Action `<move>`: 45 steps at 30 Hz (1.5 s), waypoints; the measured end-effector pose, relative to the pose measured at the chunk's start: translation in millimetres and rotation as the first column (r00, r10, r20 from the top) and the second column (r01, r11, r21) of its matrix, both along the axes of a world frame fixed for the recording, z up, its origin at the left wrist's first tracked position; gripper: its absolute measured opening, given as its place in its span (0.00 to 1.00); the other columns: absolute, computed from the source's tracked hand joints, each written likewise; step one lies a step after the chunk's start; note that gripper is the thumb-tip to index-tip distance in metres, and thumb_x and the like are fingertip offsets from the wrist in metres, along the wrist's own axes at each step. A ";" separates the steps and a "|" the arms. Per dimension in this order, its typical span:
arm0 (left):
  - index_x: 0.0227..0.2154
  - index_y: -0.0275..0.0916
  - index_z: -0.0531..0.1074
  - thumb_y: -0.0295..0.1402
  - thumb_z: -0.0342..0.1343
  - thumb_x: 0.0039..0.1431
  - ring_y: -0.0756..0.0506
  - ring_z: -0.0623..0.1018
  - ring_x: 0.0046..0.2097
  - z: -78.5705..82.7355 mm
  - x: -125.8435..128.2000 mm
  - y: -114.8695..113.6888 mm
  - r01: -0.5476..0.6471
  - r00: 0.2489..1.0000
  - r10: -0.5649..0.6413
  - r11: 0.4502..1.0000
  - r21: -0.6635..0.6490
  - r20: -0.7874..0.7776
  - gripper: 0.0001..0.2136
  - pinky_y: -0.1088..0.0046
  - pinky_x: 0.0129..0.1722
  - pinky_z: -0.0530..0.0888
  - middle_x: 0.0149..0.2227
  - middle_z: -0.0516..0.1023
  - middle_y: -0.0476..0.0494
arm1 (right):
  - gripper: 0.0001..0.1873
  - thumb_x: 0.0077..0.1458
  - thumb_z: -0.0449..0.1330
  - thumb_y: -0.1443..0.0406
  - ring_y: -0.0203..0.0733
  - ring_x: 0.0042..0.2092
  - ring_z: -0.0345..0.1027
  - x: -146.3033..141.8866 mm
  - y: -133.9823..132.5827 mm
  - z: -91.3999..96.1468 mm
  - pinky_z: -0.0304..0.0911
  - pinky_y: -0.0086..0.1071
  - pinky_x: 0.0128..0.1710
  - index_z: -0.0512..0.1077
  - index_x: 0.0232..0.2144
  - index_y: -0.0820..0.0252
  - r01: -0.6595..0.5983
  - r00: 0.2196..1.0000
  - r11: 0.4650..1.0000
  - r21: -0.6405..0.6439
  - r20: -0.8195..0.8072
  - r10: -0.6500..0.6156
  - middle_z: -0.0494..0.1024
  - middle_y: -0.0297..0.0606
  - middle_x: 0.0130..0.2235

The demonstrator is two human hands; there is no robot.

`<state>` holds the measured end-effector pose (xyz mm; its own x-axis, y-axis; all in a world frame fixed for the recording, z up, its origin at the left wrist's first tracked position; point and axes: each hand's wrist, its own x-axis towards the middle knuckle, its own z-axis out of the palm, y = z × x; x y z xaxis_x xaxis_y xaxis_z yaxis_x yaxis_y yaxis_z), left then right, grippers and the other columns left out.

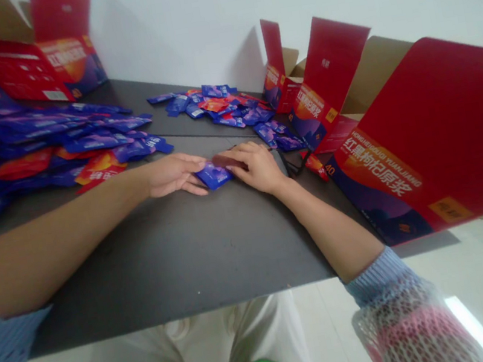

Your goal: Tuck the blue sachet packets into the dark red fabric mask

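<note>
A small purple-blue sachet (214, 176) lies between my two hands over the middle of the dark table. My left hand (171, 175) pinches its left side between thumb and fingers. At the sachet's right edge, the bent fingers of my right hand (252, 166) grip it from above. Beneath and beside the right hand is a dark object (282, 162), mostly hidden, so I cannot tell its kind. Behind the hands lies a loose heap of purple and red sachets (218, 106). A bigger pile of them (34, 146) spreads on the left, close to my left forearm.
Open red cartons (386, 170) line the table's right side, flaps raised. Another red carton (71, 64) stands at the back left. A white wall (180, 25) rises behind the grey-black table (181, 264), whose front edge is just above my lap.
</note>
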<state>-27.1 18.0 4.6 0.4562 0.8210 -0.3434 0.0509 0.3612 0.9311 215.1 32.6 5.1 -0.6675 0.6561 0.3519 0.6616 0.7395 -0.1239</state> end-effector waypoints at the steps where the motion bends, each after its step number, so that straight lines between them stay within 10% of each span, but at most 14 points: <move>1: 0.50 0.35 0.77 0.31 0.60 0.59 0.38 0.82 0.45 -0.1 -0.5 0.9 -0.006 1.000 0.006 1.000 -0.006 0.012 0.16 0.56 0.45 0.79 0.48 0.81 0.31 | 0.22 0.67 0.51 0.59 0.48 0.54 0.65 -1.1 -2.3 0.9 0.56 0.41 0.52 0.69 0.60 0.50 -0.036 0.999 0.999 -0.003 -0.003 0.036 0.75 0.39 0.54; 13: 0.43 0.33 0.80 0.25 0.60 0.55 0.46 0.82 0.36 -14.8 5.5 2.7 -0.087 0.991 0.071 0.986 0.140 0.112 0.13 0.75 0.35 0.77 0.38 0.82 0.38 | 0.19 0.64 0.55 0.61 0.45 0.52 0.66 -27.7 -31.8 -8.2 0.58 0.40 0.53 0.74 0.55 0.51 -0.384 0.913 0.923 0.015 -0.146 0.382 0.76 0.39 0.51; 28: 0.46 0.30 0.74 0.24 0.53 0.63 0.46 0.80 0.29 -9.7 22.6 -7.4 -0.295 0.951 0.305 0.941 0.165 -0.042 0.10 0.73 0.25 0.79 0.32 0.80 0.39 | 0.21 0.63 0.55 0.58 0.51 0.50 0.66 1.5 0.3 -2.6 0.60 0.43 0.50 0.71 0.58 0.48 0.242 0.970 0.970 -0.024 0.026 -0.242 0.77 0.42 0.47; 45: 0.40 0.32 0.77 0.25 0.60 0.56 0.42 0.81 0.37 -5.4 20.0 -3.0 -0.234 0.971 0.238 0.964 0.127 -0.013 0.09 0.56 0.42 0.79 0.37 0.81 0.36 | 0.19 0.64 0.51 0.61 0.55 0.52 0.64 -16.4 -0.1 -5.5 0.58 0.49 0.49 0.73 0.54 0.51 0.362 0.931 0.932 0.038 0.034 -0.363 0.77 0.45 0.48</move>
<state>-7.1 15.0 -0.8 0.2359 0.9412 -0.2419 0.0044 0.2479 0.9688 198.7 32.5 -0.5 -0.4005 0.8454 0.3535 0.8892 0.4516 -0.0726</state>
